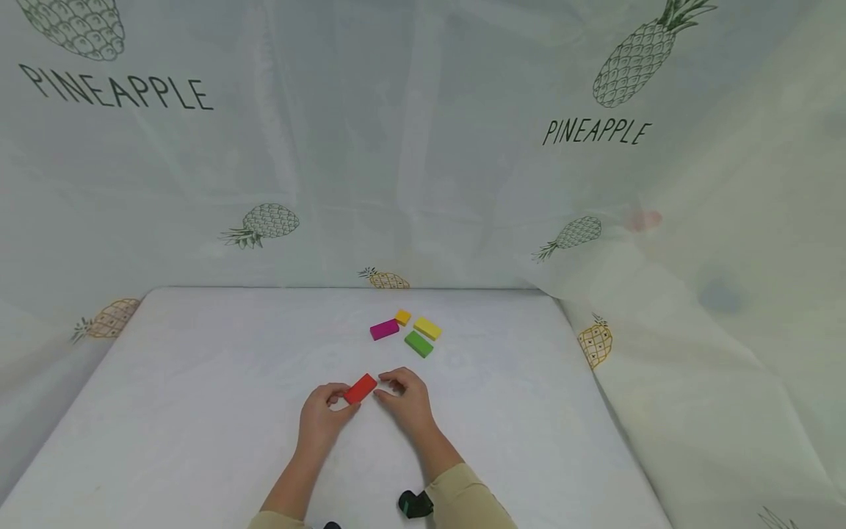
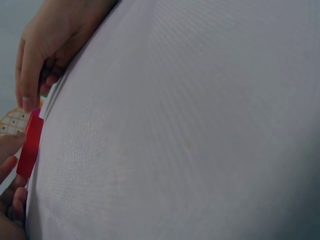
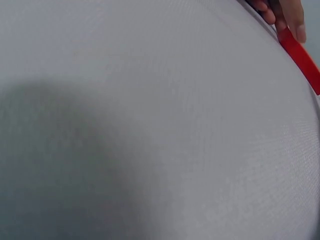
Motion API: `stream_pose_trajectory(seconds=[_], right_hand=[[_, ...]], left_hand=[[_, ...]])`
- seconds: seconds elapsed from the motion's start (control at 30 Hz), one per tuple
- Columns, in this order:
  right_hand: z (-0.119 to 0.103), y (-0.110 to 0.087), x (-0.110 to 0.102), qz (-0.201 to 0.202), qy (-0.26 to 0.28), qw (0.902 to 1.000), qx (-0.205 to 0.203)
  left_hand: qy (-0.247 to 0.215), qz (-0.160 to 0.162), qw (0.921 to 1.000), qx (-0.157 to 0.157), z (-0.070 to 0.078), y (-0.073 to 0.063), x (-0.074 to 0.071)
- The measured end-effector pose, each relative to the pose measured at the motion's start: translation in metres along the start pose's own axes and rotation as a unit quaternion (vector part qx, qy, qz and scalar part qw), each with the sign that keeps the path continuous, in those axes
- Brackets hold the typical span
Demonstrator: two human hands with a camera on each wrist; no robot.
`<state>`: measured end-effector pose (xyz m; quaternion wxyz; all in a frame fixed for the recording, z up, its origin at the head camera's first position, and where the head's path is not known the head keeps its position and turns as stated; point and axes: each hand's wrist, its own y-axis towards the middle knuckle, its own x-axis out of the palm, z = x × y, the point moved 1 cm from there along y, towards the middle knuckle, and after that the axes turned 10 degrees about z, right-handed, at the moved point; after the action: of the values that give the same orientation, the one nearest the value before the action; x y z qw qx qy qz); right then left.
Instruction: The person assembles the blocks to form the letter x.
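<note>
A red rectangular block [image 1: 360, 389] is pinched by my left hand [image 1: 322, 419] between thumb and fingers at its near-left end. My right hand [image 1: 410, 404] is just right of the block's other end, thumb and fingers bent with a gap between them and nothing held. In the left wrist view the red block [image 2: 31, 145] appears at the left edge, below the right hand [image 2: 52, 50]. The right wrist view catches the left hand's fingers [image 3: 292, 17] on the block [image 3: 302, 60] at the upper right.
Beyond the hands, a magenta block [image 1: 385, 330], a small orange block [image 1: 402, 317], a yellow block [image 1: 427, 328] and a green block [image 1: 419, 344] lie on the white table [image 1: 218, 382]. A black object [image 1: 414, 505] sits by the right sleeve. Pineapple-print cloth [image 1: 423, 147] surrounds the table.
</note>
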<state>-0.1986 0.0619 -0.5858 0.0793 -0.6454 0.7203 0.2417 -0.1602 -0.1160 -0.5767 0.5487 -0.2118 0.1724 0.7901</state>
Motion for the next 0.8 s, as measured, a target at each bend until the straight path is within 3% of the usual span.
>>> stream_pose_trajectory(seconds=[0.53, 0.8], right_hand=[[-0.0043, 0.0009, 0.0041, 0.0, 0.013, 0.9994, -0.032], [-0.0031, 0.0003, -0.0007, -0.005, 0.015, 0.9998, -0.011]], left_hand=[[0.039, 0.034, 0.9976, 0.047, 0.0028, 0.0007, 0.0003], [0.04, 0.019, 0.9974, 0.058, 0.0028, 0.0009, 0.0051]])
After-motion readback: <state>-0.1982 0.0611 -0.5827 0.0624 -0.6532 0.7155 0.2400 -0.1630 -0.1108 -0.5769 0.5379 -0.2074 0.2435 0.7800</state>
